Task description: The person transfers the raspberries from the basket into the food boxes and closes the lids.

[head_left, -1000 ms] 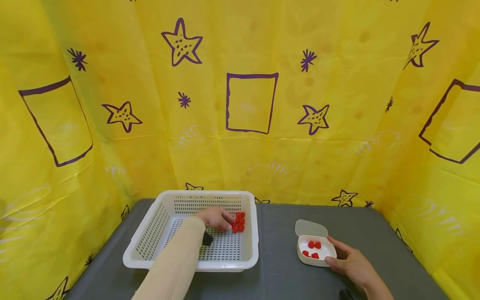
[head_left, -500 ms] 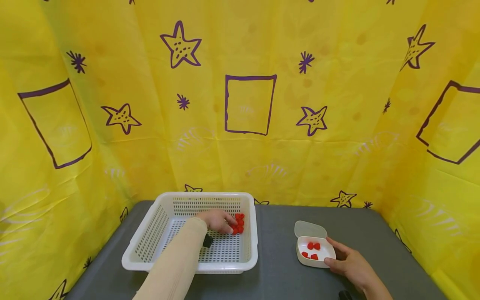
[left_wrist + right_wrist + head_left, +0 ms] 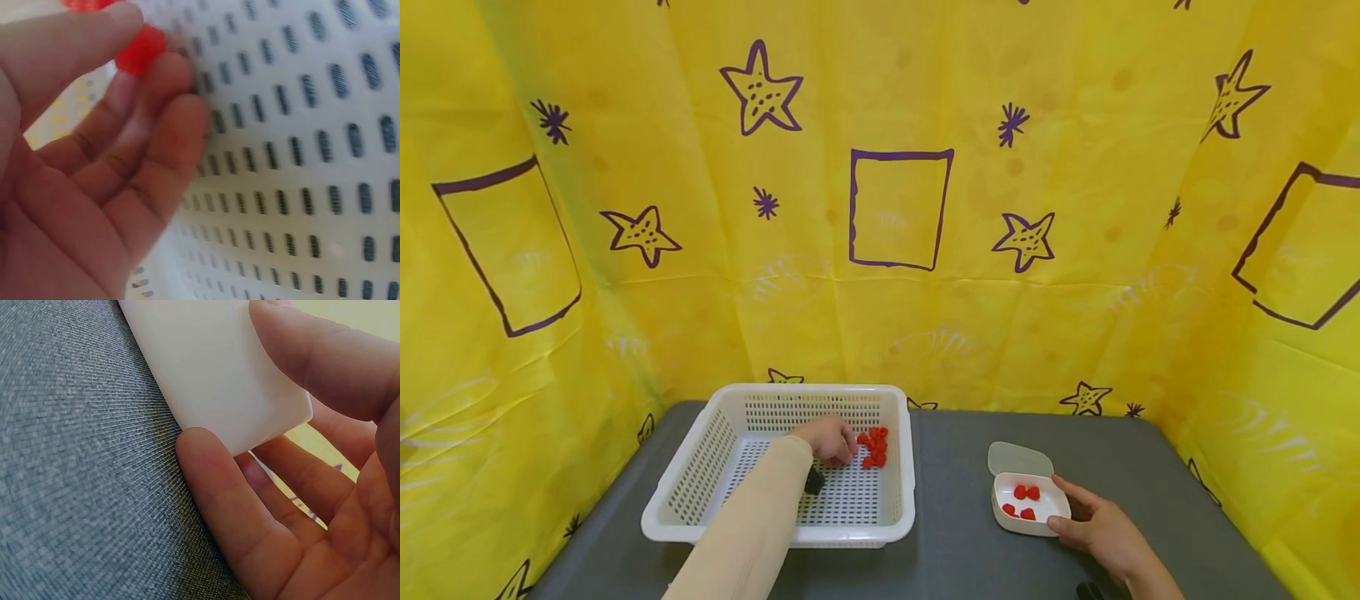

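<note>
One raspberry [image 3: 142, 56] is pinched by the L hand [image 3: 826, 440], thumb vs. finger, down in the white plastic basket [image 3: 907, 492]. It could slip & roll b/c it's small & only the tips seem to have it. Too hard a squeeze might squash it, if it's soft. The other raspberries [image 3: 877, 450] bunch near the basket's R wall, so a knuckle could knock them about.

The R hand [image 3: 1108, 533] grips the small white box [image 3: 1018, 523] on the desk [image 3: 958, 500], w/ 4 more raspberries [image 3: 1033, 493] inside. A jerk could tip & spill it b/c it's shallow.

In the way: the basket's tall side, b/w berry & box. The box's lid [image 3: 1021, 460] is flipped back, so prob. no bother. Yellow cloth [image 3: 887, 350] w/ stars hangs behind.
</note>
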`<state>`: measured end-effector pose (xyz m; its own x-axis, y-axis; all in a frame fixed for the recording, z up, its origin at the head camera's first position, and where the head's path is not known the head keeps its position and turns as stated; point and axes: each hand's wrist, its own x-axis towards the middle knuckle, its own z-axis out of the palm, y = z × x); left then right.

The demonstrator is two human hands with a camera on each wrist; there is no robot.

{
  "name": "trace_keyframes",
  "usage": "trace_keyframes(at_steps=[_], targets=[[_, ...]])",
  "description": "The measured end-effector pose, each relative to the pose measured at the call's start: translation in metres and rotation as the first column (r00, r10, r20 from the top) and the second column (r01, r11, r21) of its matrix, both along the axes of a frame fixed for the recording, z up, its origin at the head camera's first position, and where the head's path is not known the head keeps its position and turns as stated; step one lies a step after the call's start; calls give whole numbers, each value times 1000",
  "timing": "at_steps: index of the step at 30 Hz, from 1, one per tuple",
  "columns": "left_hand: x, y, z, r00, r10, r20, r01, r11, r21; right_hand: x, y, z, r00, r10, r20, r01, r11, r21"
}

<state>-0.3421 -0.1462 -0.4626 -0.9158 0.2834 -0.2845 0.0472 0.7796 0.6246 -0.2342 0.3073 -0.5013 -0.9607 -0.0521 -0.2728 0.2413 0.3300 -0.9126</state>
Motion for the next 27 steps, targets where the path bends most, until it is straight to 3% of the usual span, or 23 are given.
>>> trace_keyframes(at_steps=[4,7,10,12,16,21,23,27], targets=[[0,-1,2,1000,28,11,-29,998,54,0,-1,0,1000,-1,1,1,1000,9],[0,-1,4,996,82,29,-85,989,120,0,0,0,1000,0,-3,0,1000,12],[-2,1,7,985,169,36,-173,958,227,-1,0,-1,1000,1,-7,-1,1000,16],[-3,4,11,973,229,42,-230,918,323,-1,0,-1,1000,1,-10,-1,1000,21],[-5,11,23,943,319,91,-318,790,524,-1,0,-2,1000,-2,-10,3,1000,21],[-2,28,45,916,348,201,-375,559,739,-1,0,-1,1000,-5,-10,5,1000,13],[1,39,54,912,339,232,-379,478,792,0,0,0,1000,-5,-14,5,1000,13],[9,66,69,906,333,260,-378,365,851,2,-1,1,1000,-1,-17,1,1000,10]])
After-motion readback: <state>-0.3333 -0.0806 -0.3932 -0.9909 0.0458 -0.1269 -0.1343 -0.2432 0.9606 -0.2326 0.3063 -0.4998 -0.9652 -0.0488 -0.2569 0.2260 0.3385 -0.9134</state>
